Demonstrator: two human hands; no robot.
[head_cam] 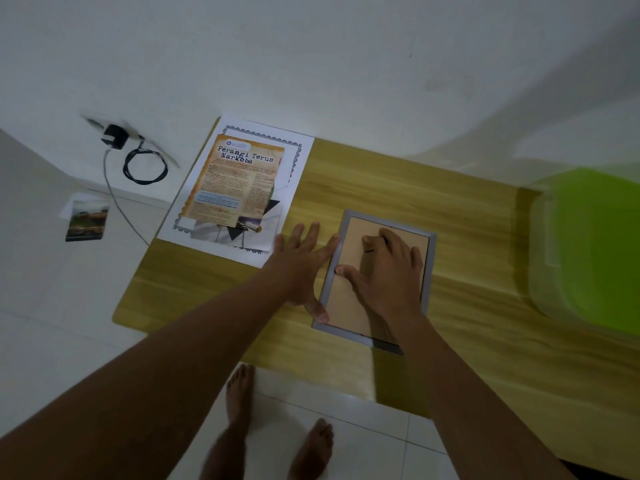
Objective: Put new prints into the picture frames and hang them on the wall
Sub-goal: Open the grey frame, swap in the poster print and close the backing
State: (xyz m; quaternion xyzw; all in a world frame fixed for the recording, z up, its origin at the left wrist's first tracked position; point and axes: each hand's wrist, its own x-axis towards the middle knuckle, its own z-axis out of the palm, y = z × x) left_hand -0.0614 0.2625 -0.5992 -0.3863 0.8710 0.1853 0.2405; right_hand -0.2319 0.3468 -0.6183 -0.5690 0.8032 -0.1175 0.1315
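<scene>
Head view: my right hand [388, 271] lies flat on the backing board of the grey picture frame [429, 258], face down at centre, fingers curled at a clip. My left hand [299, 261], spread wide, braces the frame's left edge. Best to press evenly and keep the frame from sliding. New prints [235, 185] lie upper left on the wooden table [467, 358]; white wall behind, tiled floor below.

A plain room in a home: bare white walls [346, 64] meet a floor of glossy white tiles [311, 393], where a person stands barefoot [239, 393] at a low light-wood surface [450, 220]. A black charger with a coiled cable [116, 136] hangs from a wall socket.
</scene>
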